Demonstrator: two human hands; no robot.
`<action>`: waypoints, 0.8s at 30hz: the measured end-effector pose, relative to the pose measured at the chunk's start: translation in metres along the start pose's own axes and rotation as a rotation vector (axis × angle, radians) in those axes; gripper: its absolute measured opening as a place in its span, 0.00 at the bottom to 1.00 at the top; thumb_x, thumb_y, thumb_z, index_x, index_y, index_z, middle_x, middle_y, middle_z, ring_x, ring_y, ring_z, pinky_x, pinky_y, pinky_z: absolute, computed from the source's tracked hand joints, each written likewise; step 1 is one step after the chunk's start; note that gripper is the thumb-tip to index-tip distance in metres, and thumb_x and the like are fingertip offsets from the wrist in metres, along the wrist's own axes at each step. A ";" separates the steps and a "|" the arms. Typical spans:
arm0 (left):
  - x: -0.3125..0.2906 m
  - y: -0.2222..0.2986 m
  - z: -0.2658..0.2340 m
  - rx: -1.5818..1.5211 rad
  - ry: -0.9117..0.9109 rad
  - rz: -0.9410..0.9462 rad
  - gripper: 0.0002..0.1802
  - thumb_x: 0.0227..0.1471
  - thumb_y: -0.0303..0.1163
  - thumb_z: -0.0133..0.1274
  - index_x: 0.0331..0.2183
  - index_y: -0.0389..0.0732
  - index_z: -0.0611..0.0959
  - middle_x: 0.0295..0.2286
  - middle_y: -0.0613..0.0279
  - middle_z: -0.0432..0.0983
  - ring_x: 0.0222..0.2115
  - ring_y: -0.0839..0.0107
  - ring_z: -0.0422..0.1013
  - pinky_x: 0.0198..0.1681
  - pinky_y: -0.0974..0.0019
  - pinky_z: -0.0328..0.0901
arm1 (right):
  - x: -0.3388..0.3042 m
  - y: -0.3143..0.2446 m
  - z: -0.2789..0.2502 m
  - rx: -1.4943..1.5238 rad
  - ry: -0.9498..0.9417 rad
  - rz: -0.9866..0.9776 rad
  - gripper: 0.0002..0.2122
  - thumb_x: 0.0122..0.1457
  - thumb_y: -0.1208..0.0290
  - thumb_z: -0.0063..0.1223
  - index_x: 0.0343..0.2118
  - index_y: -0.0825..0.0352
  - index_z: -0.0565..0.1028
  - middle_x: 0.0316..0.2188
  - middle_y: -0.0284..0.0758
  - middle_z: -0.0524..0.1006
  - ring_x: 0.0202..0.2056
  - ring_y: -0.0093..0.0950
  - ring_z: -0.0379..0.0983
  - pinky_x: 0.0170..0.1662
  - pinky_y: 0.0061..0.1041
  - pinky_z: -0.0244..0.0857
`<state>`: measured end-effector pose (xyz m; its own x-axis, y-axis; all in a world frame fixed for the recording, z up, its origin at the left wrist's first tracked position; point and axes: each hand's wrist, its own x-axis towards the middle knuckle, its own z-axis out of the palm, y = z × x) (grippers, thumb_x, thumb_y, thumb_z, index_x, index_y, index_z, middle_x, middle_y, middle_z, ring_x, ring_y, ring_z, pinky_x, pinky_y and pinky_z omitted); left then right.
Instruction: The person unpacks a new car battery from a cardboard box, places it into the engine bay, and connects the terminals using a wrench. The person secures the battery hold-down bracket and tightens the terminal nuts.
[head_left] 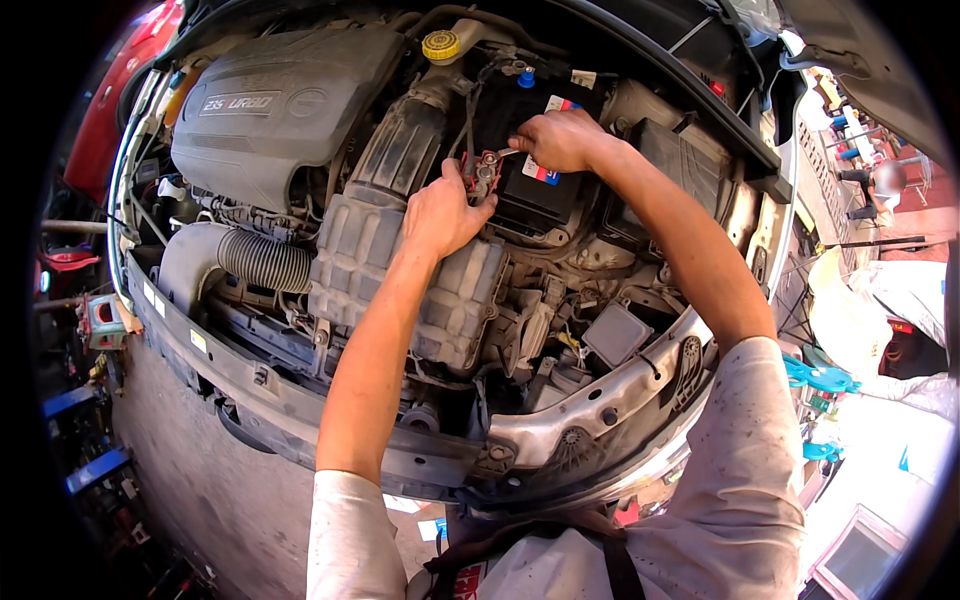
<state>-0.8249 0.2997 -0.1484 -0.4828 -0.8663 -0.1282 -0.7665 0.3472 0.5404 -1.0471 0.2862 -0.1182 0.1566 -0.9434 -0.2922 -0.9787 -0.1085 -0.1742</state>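
My left hand (443,218) grips the side of a battery terminal clamp (486,172) with red parts and metal fittings, its thumb and index finger on either side. My right hand (562,140) is closed around a small silver wrench (506,153), whose visible end reaches the clamp's fittings. Most of the wrench is hidden in the fist. Beneath both hands sits a black car battery (540,205) with a red, white and blue label. A blue cap (526,78) shows at the battery's far end.
Left of the battery are a dusty air filter box (400,265), a ribbed intake hose (265,258) and the engine cover (270,110). A yellow-capped reservoir (440,45) stands at the back. The metal front frame (600,400) crosses near me. A person (885,188) is far right.
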 end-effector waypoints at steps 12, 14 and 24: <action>-0.001 -0.002 -0.002 0.011 -0.022 0.021 0.33 0.51 0.47 0.60 0.43 0.29 0.67 0.31 0.38 0.80 0.37 0.40 0.76 0.42 0.46 0.70 | -0.018 -0.021 0.013 0.099 0.117 0.185 0.18 0.65 0.54 0.44 0.37 0.60 0.82 0.34 0.42 0.82 0.39 0.43 0.79 0.43 0.41 0.71; 0.000 -0.002 -0.001 0.023 -0.027 0.017 0.33 0.51 0.46 0.60 0.44 0.29 0.67 0.31 0.38 0.80 0.37 0.40 0.76 0.42 0.46 0.70 | -0.021 -0.025 0.016 0.122 0.131 0.232 0.19 0.65 0.53 0.44 0.36 0.61 0.83 0.33 0.42 0.82 0.39 0.43 0.79 0.43 0.41 0.71; -0.001 -0.001 0.002 0.024 -0.008 0.006 0.33 0.49 0.47 0.61 0.44 0.30 0.67 0.31 0.41 0.81 0.36 0.43 0.77 0.42 0.47 0.70 | -0.031 -0.043 0.033 0.180 0.270 0.375 0.20 0.65 0.52 0.45 0.32 0.62 0.82 0.28 0.43 0.82 0.36 0.44 0.79 0.39 0.43 0.71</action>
<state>-0.8242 0.3010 -0.1506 -0.4907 -0.8612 -0.1322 -0.7735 0.3607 0.5212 -1.0057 0.3310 -0.1329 -0.2650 -0.9573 -0.1155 -0.9189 0.2870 -0.2708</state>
